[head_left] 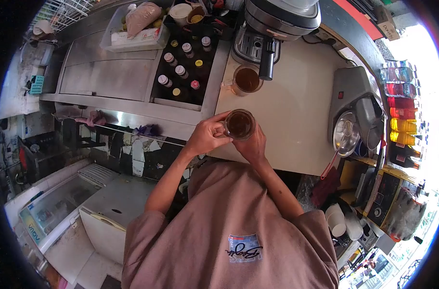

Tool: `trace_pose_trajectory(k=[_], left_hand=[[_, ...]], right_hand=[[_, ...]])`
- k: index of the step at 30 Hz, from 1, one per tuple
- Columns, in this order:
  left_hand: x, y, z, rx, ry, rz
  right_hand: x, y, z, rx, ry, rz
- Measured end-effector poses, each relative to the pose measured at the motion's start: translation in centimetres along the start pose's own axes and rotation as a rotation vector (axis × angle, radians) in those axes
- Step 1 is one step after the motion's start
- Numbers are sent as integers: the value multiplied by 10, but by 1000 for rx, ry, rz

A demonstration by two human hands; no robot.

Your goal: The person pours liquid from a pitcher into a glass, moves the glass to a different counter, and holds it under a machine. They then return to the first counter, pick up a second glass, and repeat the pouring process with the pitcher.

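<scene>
A glass mug of dark brown drink [240, 124] is held up close to the body, over the near edge of the counter. My left hand [208, 136] is closed around the mug's handle side. From the other side, my right hand [252, 146] wraps the lower part of the same mug, with its fingers partly hidden behind the glass. Beyond it, a second glass mug of brown drink [247, 80] stands on the counter below the coffee machine [277, 21], its handle pointing left.
The pale counter [292, 120] spreads right of the mugs. The machine's black portafilter handle [266, 60] juts out beside the second mug. Several capped bottles [181, 72] stand in a recess at left, near a plastic bin [137, 41]. A metal strainer [345, 134] sits at right.
</scene>
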State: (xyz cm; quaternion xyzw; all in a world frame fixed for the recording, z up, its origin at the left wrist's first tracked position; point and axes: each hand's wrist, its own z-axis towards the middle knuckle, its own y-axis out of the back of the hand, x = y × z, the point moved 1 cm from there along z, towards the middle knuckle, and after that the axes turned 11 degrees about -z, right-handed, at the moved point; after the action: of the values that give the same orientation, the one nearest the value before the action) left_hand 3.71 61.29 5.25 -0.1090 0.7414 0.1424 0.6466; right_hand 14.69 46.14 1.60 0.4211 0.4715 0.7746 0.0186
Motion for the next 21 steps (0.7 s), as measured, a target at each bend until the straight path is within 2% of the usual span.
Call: trace_pose_trajectory(k=[4,6,7,9,10,12,13,14,16,21], left_hand=[[12,15,1,124,-67,10],[14,25,5,185,58,-235],[19,30,8,187,59,-232],[29,37,18,96,221,-546],[29,37,26,102,221,-543],[25,34,45,-194,108,-199],[20,32,55,-219,33,-84],[19,29,65,-213,33,-84],[16,24,85,-223,-96,-13],[26,25,112,-138,-104,-12]], right_hand=[[2,2,1,10,20,-26],[2,0,2,24,-28,-32],[0,0,3,21,-29,-29],[-5,0,4,73,58,-31],[-10,-1,2,69,54,-31],[-21,-8,-3,64,96,-90],[-25,-10,-5,62,92,-91],[-28,-13,-6,65,97,-94],[-31,-12,-6,58,98,-102],[-37,-14,-11,87,90,-84]])
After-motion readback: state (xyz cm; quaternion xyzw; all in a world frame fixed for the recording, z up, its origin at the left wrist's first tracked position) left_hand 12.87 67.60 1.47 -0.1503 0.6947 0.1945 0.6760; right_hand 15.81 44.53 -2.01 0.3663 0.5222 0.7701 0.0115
